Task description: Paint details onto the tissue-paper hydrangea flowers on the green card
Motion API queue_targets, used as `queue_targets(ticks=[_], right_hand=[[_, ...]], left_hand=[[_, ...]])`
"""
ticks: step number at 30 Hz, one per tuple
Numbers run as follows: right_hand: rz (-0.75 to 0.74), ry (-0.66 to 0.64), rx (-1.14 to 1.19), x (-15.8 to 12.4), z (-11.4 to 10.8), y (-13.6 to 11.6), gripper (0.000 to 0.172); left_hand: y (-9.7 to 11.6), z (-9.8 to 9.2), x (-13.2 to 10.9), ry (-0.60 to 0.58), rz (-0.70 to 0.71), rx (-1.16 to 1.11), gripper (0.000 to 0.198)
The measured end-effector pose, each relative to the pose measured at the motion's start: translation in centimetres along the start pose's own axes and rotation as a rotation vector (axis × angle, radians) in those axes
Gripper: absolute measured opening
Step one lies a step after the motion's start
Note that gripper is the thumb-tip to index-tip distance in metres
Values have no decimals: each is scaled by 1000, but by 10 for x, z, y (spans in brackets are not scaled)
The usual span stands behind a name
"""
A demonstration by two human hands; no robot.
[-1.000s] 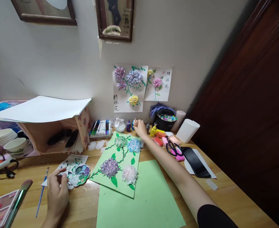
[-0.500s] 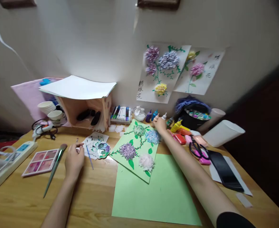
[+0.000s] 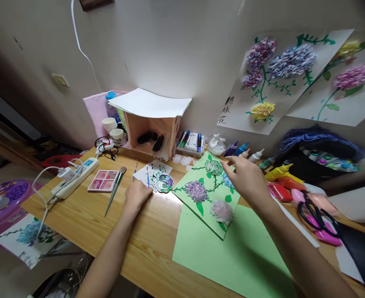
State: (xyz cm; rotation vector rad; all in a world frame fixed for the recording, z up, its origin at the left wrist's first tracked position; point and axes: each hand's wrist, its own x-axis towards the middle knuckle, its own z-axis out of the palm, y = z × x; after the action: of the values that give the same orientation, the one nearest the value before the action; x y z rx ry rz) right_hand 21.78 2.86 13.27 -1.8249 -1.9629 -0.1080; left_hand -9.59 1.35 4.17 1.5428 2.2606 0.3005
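Note:
My left hand (image 3: 137, 195) rests low over the wooden table, fingers closed together at the middle of a thin blue paintbrush (image 3: 149, 180). A second blue paintbrush (image 3: 134, 171) shows just behind that hand. Beside them, a flower-shaped paint palette (image 3: 164, 182) lies on a paint-smeared white paper (image 3: 160, 167). My right hand (image 3: 246, 178) hovers above the right edge of the flower picture (image 3: 215, 194), fingers apart and holding nothing visible. It partly covers the blue flower (image 3: 227, 180). Purple, green and pale pink puffy flowers with painted leaves stand on the picture.
Under the picture lies a green sheet (image 3: 232, 256). Paint bottles (image 3: 257, 155), clay packs (image 3: 280, 192) and black-handled scissors (image 3: 314, 215) line the right. Markers (image 3: 191, 142) and a cardboard box (image 3: 153, 128) stand behind. Leftward are a makeup brush (image 3: 114, 192), pink palette (image 3: 103, 181) and power strip (image 3: 76, 178).
The view has swung left. My right hand has come back from the paint bottles to above the picture. My left hand has shifted right, reaching the paintbrush beside the palette.

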Motion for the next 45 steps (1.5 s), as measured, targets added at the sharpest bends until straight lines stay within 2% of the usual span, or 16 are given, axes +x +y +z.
queue_targets(ticks=[2,5,6,10,11,13,15,17,19,21,24,26,30,34,40,45], right_hand=[[-108,-42,176,-13,-7,-26,30],[-202,-313,458,-26,-6,-57,29],[-233,-361,514,-29,-3,-66,28],[-409,-314,594,-36,27,-93,25],[-464,-277,606,-36,36,-97,25],[-555,-300,593,-36,54,-105,28],[-581,-322,584,-36,69,-109,27],[-581,-320,570,-35,79,-111,18],[-577,-300,548,-35,85,-109,15],[-566,-271,530,-33,86,-105,19],[-530,-210,530,-28,80,-94,23],[-507,-145,556,-24,71,-86,24],[-491,46,626,-17,44,-71,18],[-440,149,683,-16,19,-62,15],[-297,99,909,-26,-6,-46,16],[-309,42,889,-33,-14,-23,25]], left_hand=[[0,-1,-1,11,-8,2,13],[-7,-7,3,13,12,-34,12],[-10,-9,5,10,29,-59,13],[-14,-17,10,-24,163,-238,17],[-12,-17,9,-48,214,-295,17],[-6,-16,5,-120,323,-396,20],[0,-14,-1,-200,409,-462,23],[5,-11,-6,-257,461,-494,27],[6,-9,-7,-275,481,-500,30],[4,-9,-2,-239,465,-483,36],[-3,-6,9,-100,376,-408,47],[-7,-2,14,-24,308,-323,46],[-7,11,14,-29,252,-181,39],[-2,20,8,-37,245,-138,31],[-2,24,11,5,286,-220,25],[4,18,7,128,419,-345,19]])
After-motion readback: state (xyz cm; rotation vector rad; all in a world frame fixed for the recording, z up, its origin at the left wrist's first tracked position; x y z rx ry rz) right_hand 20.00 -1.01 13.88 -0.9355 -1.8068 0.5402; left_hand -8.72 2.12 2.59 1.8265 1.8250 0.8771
